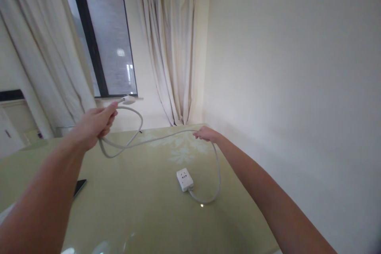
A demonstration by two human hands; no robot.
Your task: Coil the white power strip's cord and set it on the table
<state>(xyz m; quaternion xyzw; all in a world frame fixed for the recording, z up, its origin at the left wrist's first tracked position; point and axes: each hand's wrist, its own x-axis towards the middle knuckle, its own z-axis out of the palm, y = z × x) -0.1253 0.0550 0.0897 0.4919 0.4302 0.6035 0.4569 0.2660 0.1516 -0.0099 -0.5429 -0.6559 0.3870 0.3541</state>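
Observation:
A white extension cord (157,138) runs between my two hands above the table. My left hand (97,124) is closed on it near the plug end, with a loop of cord hanging beside the fingers. The white plug (128,99) sticks out past my left thumb, in front of the windowsill. Further right, my right hand (205,133) pinches the cord. From there the cord drops and curves round to the white socket block (185,179), which lies on the table with its outlet holes facing up.
The pale green glossy table (143,202) fills the lower view. A dark flat device (79,187) lies partly behind my left forearm. A white wall (291,67) stands close on the right. Curtains (172,47) and a window (108,39) are beyond the far edge.

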